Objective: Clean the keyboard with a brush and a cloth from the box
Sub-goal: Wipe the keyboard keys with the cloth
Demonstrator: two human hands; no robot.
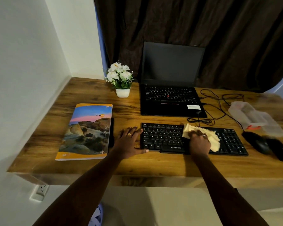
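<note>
A black keyboard lies near the front edge of the wooden desk. My right hand presses a pale yellow cloth onto the keys at the keyboard's middle. At the keyboard's left end rests my left hand, fingers spread, thumb along the front edge. A clear plastic box with something orange inside sits at the right of the desk. I cannot make out a brush.
An open black laptop stands behind the keyboard, cables trailing to its right. A black mouse and a dark flat object lie right of the keyboard. A book and a potted white flower are on the left.
</note>
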